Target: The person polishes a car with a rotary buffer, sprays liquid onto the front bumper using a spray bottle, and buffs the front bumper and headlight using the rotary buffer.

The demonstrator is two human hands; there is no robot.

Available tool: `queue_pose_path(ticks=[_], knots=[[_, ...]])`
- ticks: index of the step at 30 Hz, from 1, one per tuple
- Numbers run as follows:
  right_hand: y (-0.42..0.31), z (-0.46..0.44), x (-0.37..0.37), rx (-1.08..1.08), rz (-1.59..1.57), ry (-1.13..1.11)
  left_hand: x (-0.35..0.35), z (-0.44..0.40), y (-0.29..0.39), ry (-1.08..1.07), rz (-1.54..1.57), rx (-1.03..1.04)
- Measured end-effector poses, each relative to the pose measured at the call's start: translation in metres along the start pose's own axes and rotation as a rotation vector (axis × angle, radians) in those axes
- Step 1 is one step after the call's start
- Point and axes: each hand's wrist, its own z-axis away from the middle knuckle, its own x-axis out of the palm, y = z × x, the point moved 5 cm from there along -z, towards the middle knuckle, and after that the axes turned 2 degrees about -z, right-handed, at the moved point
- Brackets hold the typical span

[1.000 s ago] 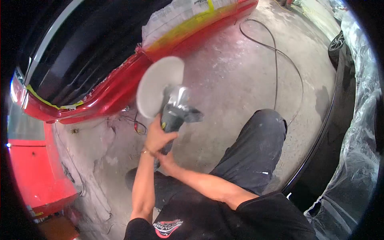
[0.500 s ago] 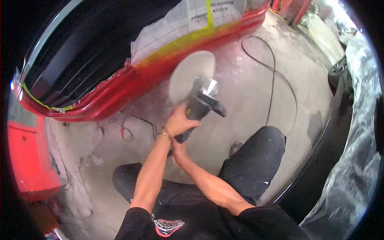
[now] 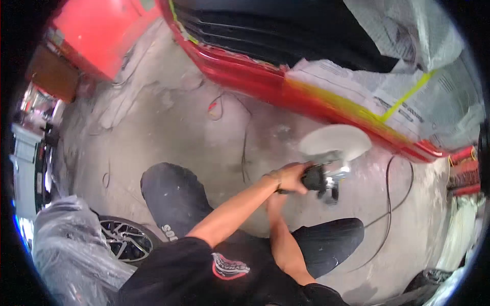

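Observation:
A polisher [image 3: 315,179] with a wide white pad [image 3: 337,140] is held low above the floor, beside the red lower panel [image 3: 245,76] of a car. My left hand [image 3: 292,177] is wrapped round the black body of the polisher, just behind its metal head. Further back, my right hand [image 3: 276,201] is closed at the rear end of the tool, its fingers mostly hidden behind my left wrist. The pad's face is turned toward the car's sill and looks close to it; whether they touch I cannot tell.
Newspaper [image 3: 352,86] and yellow tape [image 3: 408,97] cover part of the car. A dark cable [image 3: 389,204] loops over the concrete floor [image 3: 168,132] at the right. A wheel [image 3: 127,239] and plastic sheeting [image 3: 71,245] are at the lower left, a red panel [image 3: 97,33] at the upper left.
The view has swung round, so the car now lies at the upper right. Both hands still hold the polisher, which has turned with its pad facing the sill.

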Motion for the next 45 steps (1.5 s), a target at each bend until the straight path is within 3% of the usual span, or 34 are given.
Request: queue_pose_path(ticks=[2, 3, 6, 8, 9, 11, 14, 15, 18, 25, 34, 42, 45], knots=[[-0.006, 0.047, 0.038, -0.166, 0.052, 0.075, -0.011, 0.067, -0.024, -0.02, 0.267, -0.196], [-0.003, 0.03, 0.055, -0.172, 0.014, -0.051, -0.016, 0.079, -0.068, 0.223, 0.417, -0.2], [0.05, 0.004, 0.043, -0.064, 0.395, -0.325, -0.035, 0.137, -0.113, 0.466, 0.634, -0.261], [-0.092, 0.017, 0.104, -0.107, 0.78, -0.369, -0.059, 0.153, -0.125, 0.593, 0.788, -0.209], [-0.115, 0.01, 0.111, -0.224, 1.07, -0.356, -0.073, 0.156, -0.125, 0.642, 0.866, -0.156], [-0.163, -0.003, 0.132, -0.462, 1.25, -0.403, -0.094, 0.157, -0.111, 0.705, 1.048, 0.014], [-0.273, 0.013, 0.163, -0.554, 1.51, -0.424, -0.107, 0.146, -0.051, 0.732, 1.367, 0.292], [-0.301, 0.018, 0.166, -0.588, 1.565, -0.417, -0.102, 0.144, -0.034, 0.771, 1.425, 0.275], [-0.359, 0.033, 0.148, -0.629, 1.705, -0.406, -0.077, 0.116, -0.006, 0.692, 1.608, 0.26], [-0.442, 0.069, 0.085, -0.568, 1.755, -0.289, -0.024, 0.09, 0.083, 0.482, 1.638, 0.222], [-0.496, 0.087, -0.012, -0.361, 1.744, -0.144, 0.039, 0.06, 0.165, 0.317, 1.657, 0.036], [-0.525, 0.093, -0.131, -0.192, 1.664, 0.06, 0.129, -0.003, 0.212, 0.154, 1.597, 0.002], [-0.54, 0.098, -0.166, -0.139, 1.633, 0.088, 0.172, -0.036, 0.228, 0.102, 1.629, 0.082]])
